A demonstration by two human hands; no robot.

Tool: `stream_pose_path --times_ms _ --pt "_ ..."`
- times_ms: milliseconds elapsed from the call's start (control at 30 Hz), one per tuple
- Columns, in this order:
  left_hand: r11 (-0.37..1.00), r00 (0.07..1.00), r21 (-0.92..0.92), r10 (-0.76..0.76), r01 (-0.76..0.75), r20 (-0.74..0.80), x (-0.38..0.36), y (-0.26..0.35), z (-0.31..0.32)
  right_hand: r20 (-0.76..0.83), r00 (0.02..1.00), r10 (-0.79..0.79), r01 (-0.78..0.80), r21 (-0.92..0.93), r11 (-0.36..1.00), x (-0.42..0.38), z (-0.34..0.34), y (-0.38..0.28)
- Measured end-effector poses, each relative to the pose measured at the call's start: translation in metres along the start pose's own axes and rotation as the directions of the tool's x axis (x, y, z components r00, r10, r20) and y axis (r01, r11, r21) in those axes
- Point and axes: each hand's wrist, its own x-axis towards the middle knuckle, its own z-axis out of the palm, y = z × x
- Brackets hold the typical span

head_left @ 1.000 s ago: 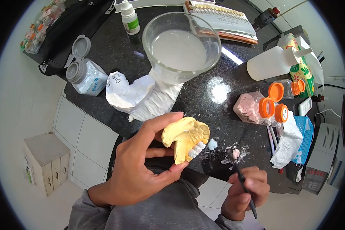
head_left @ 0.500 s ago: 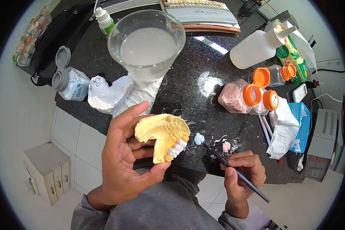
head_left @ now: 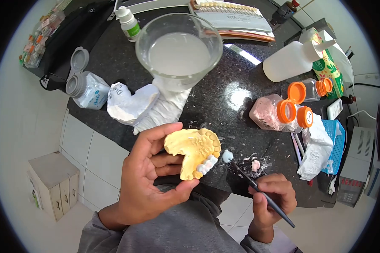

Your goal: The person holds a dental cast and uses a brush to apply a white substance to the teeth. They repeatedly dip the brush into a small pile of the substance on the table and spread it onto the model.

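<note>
Fingers and thumb of my left hand [head_left: 150,177] clasp a yellow dental cast [head_left: 189,147] by its edges, teeth facing up and right. White tooth-shaped material [head_left: 207,164] covers several teeth on the cast's lower right side. My right hand [head_left: 274,198] pinches a dark, slim brush [head_left: 264,194] like a pen. Its tip reaches the edge of a pale blue dab of paste [head_left: 227,156] on the dark counter [head_left: 215,105]. A small pink dab [head_left: 255,165] lies just right of the tip, among white smears.
A glass bowl of cloudy liquid [head_left: 179,55] stands at the back on a white cloth [head_left: 166,111]. Left are a white plaster cast [head_left: 131,103] and a powder jar [head_left: 88,90]. Right are a pink powder jar [head_left: 266,111], a squeeze bottle [head_left: 287,61] and a blue basket [head_left: 335,147].
The whole scene has shifted slightly right in view. My left hand still holds the cast, and the brush tip stays by the blue dab.
</note>
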Motion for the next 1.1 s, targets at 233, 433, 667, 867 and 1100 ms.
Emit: stream_pose_path --times_ms 233,433,667,867,1100 --pt "1.000 1.000 0.007 0.007 -0.007 0.002 0.000 0.000 0.001 0.091 0.952 -0.293 0.276 0.163 0.947 0.003 0.005 -0.001" --pt "1.000 1.000 0.005 0.018 -0.018 -0.006 0.000 -0.001 0.002 0.112 0.931 -0.346 0.339 0.080 0.937 0.010 0.017 -0.007" --pt "1.000 1.000 0.019 0.023 -0.023 -0.012 0.000 -0.002 0.001 0.093 0.926 -0.366 0.362 0.063 0.930 0.009 0.021 -0.003" --pt "0.999 1.000 0.029 0.025 -0.024 -0.013 -0.001 -0.002 0.001 0.093 0.933 -0.346 0.342 0.057 0.938 0.009 0.022 -0.004" --pt "0.998 0.999 0.028 0.051 -0.051 0.002 -0.001 -0.003 0.001 0.109 0.936 -0.334 0.331 0.047 0.943 0.010 0.022 -0.006"
